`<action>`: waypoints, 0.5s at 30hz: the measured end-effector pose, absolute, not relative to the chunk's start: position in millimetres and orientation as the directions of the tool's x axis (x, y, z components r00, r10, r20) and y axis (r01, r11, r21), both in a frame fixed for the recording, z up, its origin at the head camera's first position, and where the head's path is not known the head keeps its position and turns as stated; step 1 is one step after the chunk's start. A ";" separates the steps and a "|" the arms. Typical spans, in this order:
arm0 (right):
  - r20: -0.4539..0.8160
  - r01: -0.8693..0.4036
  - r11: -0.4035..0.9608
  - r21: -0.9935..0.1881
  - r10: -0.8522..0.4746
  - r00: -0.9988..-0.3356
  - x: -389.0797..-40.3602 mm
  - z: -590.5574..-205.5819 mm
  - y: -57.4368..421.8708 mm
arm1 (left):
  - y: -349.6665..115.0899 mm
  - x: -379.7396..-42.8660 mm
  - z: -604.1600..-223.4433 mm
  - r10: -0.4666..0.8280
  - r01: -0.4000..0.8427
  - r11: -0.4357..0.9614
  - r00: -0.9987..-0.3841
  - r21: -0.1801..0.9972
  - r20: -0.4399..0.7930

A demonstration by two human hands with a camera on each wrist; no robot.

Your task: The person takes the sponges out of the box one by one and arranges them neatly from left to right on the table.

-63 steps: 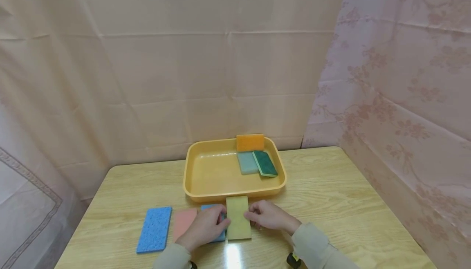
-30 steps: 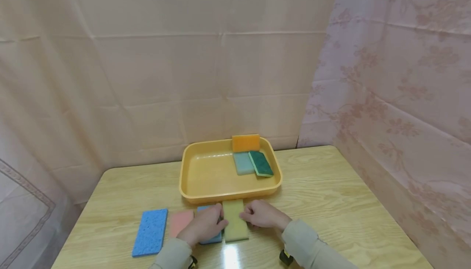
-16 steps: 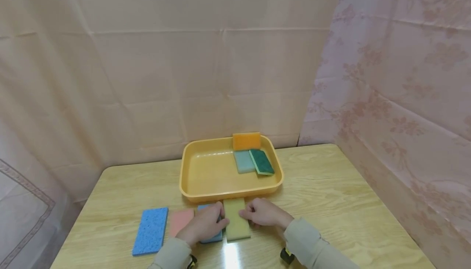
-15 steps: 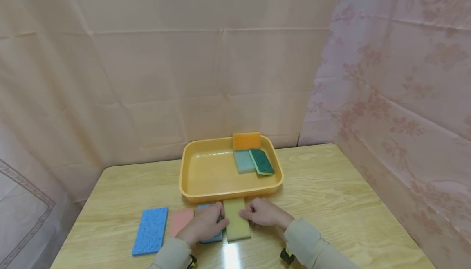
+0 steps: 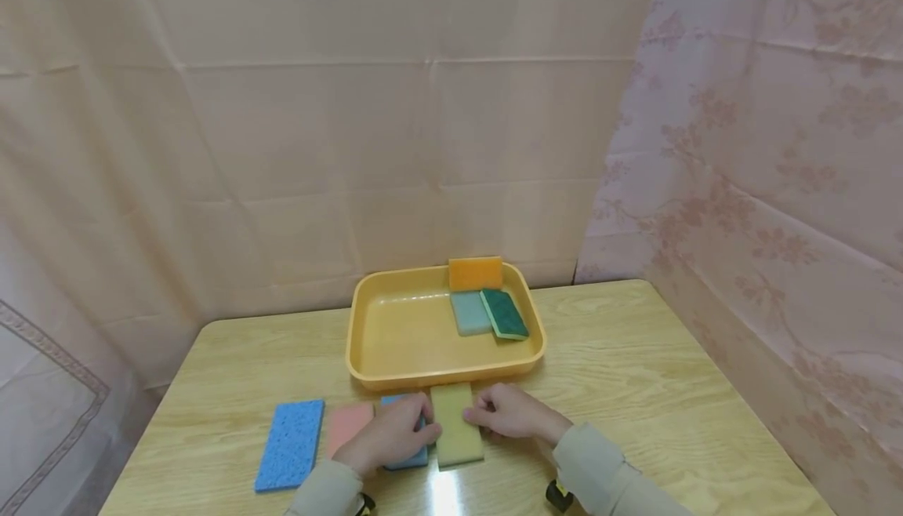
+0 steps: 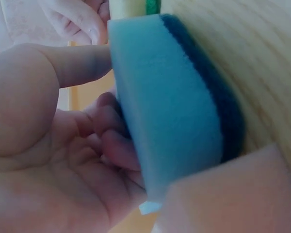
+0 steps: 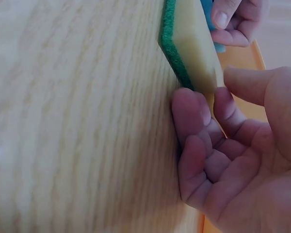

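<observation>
A yellow sponge with a green scouring underside (image 5: 455,431) lies on the table against the tray's front. My right hand (image 5: 513,410) pinches its right edge, thumb over the top and fingers bent beside it; the right wrist view shows these fingertips (image 7: 189,109) at its corner. My left hand (image 5: 395,431) lies over a blue sponge with a dark scouring layer (image 6: 169,92), partly covering it. The left thumb reaches the gap beside the yellow sponge's left edge; the left wrist view hides its tip behind the blue sponge, so contact there is unclear.
A yellow tray (image 5: 395,379) holds a grey-blue pad (image 5: 469,313), a green scouring sponge (image 5: 505,314) and an upright orange sponge (image 5: 476,274) at its right end. A pink sponge (image 5: 347,420) and a speckled blue sponge (image 5: 290,445) lie left of my left hand on the table (image 5: 635,390).
The yellow sponge has shifted slightly toward me and turned a little at the tray's front. Both hands keep nearly the same places; the head view drifted slightly.
</observation>
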State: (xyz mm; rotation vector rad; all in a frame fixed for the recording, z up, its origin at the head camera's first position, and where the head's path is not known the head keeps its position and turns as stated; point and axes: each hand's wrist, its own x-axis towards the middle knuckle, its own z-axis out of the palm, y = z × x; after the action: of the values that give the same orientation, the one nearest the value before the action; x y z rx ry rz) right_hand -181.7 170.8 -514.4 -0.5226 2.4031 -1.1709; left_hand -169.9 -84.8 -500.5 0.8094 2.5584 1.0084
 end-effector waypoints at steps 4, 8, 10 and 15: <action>-0.200 -0.159 0.554 -0.817 -0.531 -0.823 -182.8 -512.9 174.7 | -85.3 -172.8 -493.2 0.632 0.396 0.571 -0.772 0.719 -0.076; -0.209 -0.133 0.516 -0.846 -0.552 -0.807 -183.0 -507.7 180.1 | -83.9 -176.5 -484.6 0.669 0.403 0.568 -0.734 0.718 -0.117; -0.200 -0.130 0.492 -0.861 -0.562 -0.803 -183.6 -500.5 182.9 | -81.9 -178.9 -481.0 0.678 0.394 0.564 -0.723 0.725 -0.134; -0.107 -0.188 0.433 -0.881 -0.571 -0.814 -191.7 -473.8 192.1 | -74.1 -186.8 -468.8 0.705 0.420 0.527 -0.702 0.739 -0.104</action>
State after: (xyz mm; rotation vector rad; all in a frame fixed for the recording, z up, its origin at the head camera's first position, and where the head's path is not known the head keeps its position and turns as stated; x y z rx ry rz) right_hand -191.7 192.1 -473.8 -0.6444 2.3006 -1.3418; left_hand -186.8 -74.1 -468.8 0.9237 2.3785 0.9973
